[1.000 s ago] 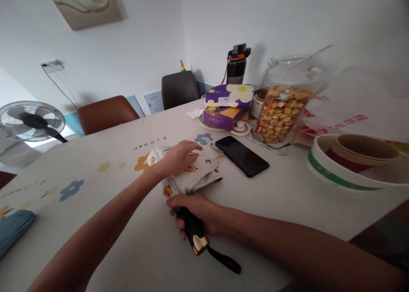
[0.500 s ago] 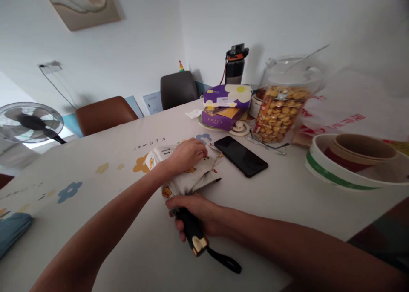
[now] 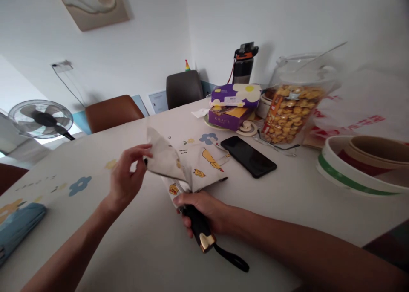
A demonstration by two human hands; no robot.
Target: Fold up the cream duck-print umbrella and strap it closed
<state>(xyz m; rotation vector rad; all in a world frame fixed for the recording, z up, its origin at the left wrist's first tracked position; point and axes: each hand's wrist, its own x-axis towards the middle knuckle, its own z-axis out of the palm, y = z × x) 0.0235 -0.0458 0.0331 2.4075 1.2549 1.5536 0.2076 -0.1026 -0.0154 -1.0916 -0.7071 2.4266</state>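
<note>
On the near side, between the left hand [image 3: 126,177] and the right hand [image 3: 209,211], a hand can pass over the bare table [image 3: 140,241]. Farther, the raised flap of the umbrella [image 3: 164,157] blocks the way. To the right, the phone [image 3: 248,156] lies low, but the tall jar [image 3: 290,113] and the green-banded ring [image 3: 343,179] are obstacles.

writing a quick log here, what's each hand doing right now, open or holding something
Left hand: closed, pinching the edge of a white canopy flap.
Right hand: closed around the black umbrella handle.
</note>
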